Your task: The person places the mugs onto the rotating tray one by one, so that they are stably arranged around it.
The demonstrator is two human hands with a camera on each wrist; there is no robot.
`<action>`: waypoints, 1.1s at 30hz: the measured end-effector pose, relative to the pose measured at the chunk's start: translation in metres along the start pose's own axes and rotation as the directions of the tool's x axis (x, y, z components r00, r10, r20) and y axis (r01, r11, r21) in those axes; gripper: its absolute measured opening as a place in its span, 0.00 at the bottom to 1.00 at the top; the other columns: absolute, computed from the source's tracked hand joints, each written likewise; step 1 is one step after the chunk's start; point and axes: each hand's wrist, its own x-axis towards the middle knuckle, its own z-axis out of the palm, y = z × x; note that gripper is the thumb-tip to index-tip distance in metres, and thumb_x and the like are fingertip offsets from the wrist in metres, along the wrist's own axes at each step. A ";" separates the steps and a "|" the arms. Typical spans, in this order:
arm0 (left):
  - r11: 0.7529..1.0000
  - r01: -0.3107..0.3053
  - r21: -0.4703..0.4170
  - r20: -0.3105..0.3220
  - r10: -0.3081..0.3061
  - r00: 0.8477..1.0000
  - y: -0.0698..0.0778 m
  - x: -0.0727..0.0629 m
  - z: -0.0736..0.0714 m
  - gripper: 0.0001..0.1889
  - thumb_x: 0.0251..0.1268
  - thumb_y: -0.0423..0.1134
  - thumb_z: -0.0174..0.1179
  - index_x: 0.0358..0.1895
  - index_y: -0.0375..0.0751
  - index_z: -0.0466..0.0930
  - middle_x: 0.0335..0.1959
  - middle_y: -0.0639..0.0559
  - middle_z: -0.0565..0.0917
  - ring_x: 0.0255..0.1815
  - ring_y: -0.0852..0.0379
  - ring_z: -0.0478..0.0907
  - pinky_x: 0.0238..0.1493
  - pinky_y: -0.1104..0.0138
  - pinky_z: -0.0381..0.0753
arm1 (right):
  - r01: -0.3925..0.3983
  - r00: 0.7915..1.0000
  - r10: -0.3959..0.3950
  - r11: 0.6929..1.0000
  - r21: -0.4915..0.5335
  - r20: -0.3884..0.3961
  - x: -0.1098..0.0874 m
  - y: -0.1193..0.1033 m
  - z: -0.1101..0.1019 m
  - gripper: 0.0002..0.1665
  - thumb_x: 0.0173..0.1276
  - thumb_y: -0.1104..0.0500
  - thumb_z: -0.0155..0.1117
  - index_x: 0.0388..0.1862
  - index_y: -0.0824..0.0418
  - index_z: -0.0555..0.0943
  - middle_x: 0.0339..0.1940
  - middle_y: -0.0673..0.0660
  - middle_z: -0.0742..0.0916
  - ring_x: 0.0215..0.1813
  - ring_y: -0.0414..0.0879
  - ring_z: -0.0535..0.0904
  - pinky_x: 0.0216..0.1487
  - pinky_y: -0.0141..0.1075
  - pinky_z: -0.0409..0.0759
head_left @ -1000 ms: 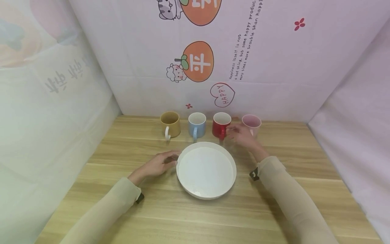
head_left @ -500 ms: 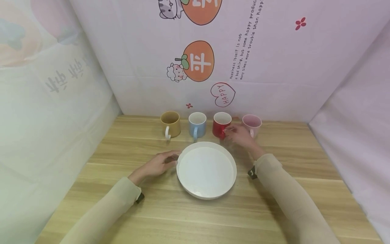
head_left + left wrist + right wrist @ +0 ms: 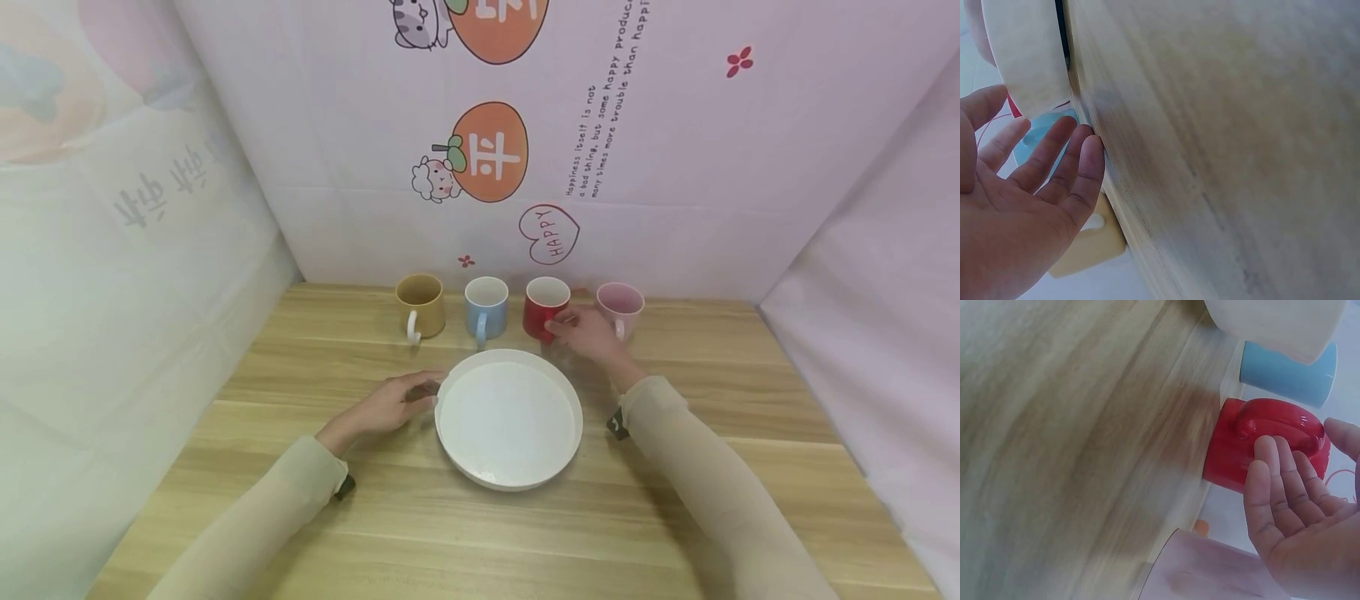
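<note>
In the head view, a round white tray (image 3: 510, 421) lies on the wooden table. My left hand (image 3: 390, 403) is at its left side, thumb and fingertips right at the wall, fingers loosely extended. The left wrist view shows the thumb (image 3: 988, 103) against the tray wall (image 3: 1029, 56). Behind the tray stands a red mug (image 3: 542, 315), its handle (image 3: 1285, 415) facing me. My right hand (image 3: 592, 333) reaches to that handle. Seen from the right wrist, the thumb lies at the handle's outer curve and the gently bent fingers overlap its opening.
Left of the red mug stand a light blue mug (image 3: 487, 310) and a mustard mug (image 3: 422, 308) with a white handle. A pink mug (image 3: 622, 307) is close by my right hand. A printed white cloth (image 3: 360, 167) rises behind the row.
My right hand has shifted slightly left, bringing its thumb and fingertips over the red mug's handle. The left hand, tray and mugs stay put.
</note>
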 end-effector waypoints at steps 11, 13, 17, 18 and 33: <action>1.000 0.016 -0.005 0.003 -0.016 1.000 -0.002 0.000 0.001 0.26 0.77 0.44 0.54 0.74 0.50 0.66 0.65 0.48 0.80 0.65 0.49 0.78 0.69 0.51 0.75 | 0.002 1.000 -0.002 1.000 -0.018 -0.013 -0.001 0.001 0.003 0.18 0.73 0.48 0.62 0.51 0.59 0.81 0.42 0.61 0.90 0.40 0.54 0.86 0.39 0.38 0.83; 1.000 0.018 -0.007 0.000 -0.018 1.000 -0.002 0.000 0.001 0.25 0.77 0.44 0.54 0.74 0.50 0.66 0.66 0.49 0.79 0.65 0.50 0.78 0.69 0.51 0.75 | 0.011 1.000 -0.011 1.000 -0.018 -0.024 0.000 0.003 0.002 0.18 0.73 0.49 0.62 0.52 0.60 0.81 0.42 0.61 0.89 0.41 0.54 0.86 0.40 0.38 0.83; 1.000 0.015 -0.010 -0.007 -0.015 1.000 0.000 -0.001 0.001 0.26 0.77 0.44 0.54 0.74 0.49 0.66 0.66 0.48 0.79 0.65 0.49 0.78 0.69 0.50 0.74 | 0.035 0.998 -0.036 0.999 -0.008 -0.045 0.002 0.010 0.002 0.18 0.73 0.52 0.61 0.53 0.63 0.81 0.42 0.63 0.90 0.43 0.55 0.85 0.43 0.39 0.82; 1.000 0.016 -0.010 -0.007 -0.016 1.000 0.000 -0.001 0.001 0.26 0.77 0.44 0.54 0.74 0.49 0.66 0.66 0.48 0.79 0.65 0.49 0.78 0.69 0.50 0.74 | 0.039 0.998 -0.040 0.999 -0.006 -0.049 0.002 0.011 0.002 0.18 0.73 0.52 0.61 0.54 0.63 0.81 0.42 0.64 0.90 0.44 0.55 0.85 0.43 0.39 0.82; 1.000 0.013 -0.015 0.002 -0.013 1.000 0.000 -0.001 0.000 0.26 0.77 0.44 0.54 0.74 0.47 0.65 0.65 0.47 0.80 0.65 0.48 0.78 0.69 0.50 0.75 | 0.040 0.998 -0.038 0.998 0.038 -0.041 0.005 0.015 0.000 0.19 0.73 0.54 0.62 0.56 0.64 0.81 0.45 0.66 0.89 0.39 0.56 0.87 0.36 0.35 0.83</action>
